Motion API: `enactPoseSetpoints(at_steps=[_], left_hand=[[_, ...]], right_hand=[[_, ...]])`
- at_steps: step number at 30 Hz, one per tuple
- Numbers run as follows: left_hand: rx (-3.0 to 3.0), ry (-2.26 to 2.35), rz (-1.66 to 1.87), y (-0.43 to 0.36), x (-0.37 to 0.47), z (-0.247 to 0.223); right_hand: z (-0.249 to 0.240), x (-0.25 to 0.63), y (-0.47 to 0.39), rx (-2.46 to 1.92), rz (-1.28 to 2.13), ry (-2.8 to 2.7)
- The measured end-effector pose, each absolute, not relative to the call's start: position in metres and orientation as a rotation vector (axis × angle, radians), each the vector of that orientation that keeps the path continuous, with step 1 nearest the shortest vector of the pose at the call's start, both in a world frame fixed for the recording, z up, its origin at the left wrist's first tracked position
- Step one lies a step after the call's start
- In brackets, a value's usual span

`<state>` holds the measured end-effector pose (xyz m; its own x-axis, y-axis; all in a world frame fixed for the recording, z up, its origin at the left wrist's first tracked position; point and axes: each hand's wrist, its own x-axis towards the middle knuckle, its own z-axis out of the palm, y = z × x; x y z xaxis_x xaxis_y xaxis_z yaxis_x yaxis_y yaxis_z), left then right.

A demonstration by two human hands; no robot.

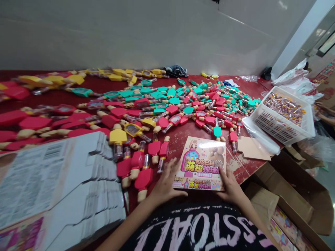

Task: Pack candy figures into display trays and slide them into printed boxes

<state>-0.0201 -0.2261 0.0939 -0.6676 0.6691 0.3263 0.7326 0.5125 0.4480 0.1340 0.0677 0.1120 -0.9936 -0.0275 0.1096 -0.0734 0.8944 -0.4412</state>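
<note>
A printed cardboard display box (200, 165), pink and cream with large purple and yellow lettering, rests at the front edge of the red table, its top facing me. My left hand (165, 183) grips its left side, fingers along the edge and thumb at the near side. On the opposite side, my right hand (230, 184) holds it with fingers against the right edge. Just left of the box lie red paddle-shaped toys (143, 177) with clear tubes and tan tops. A yellow toy (117, 136) of the same shape sits among them.
A stack of flat printed cartons (86, 188) fills the left front. Teal toys (171, 92) and more red ones spread toward the wall. At right stand a white basket (269, 120) of small wrapped pieces, cardboard sheets (252, 148) and an open carton (295, 198) below table level.
</note>
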Motion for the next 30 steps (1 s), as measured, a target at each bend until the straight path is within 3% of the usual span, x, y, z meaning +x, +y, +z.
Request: enactPoseSetpoints(at_steps=[4,20,30], left_hand=[[-1.171,-2.735,-1.003,-0.222,-0.017,0.093],[-1.206,-2.367,-0.712,-0.219,-0.019,0.071],[-1.0,-2.418,-0.643,-0.212,-0.008,0.082]], right_hand=[[0.117,0.133,0.067,0.055,0.777,-2.965],[0.083,0.139,0.074,0.157,0.595,-2.657],[0.075,0.141,0.078,0.016,0.409,-2.781]])
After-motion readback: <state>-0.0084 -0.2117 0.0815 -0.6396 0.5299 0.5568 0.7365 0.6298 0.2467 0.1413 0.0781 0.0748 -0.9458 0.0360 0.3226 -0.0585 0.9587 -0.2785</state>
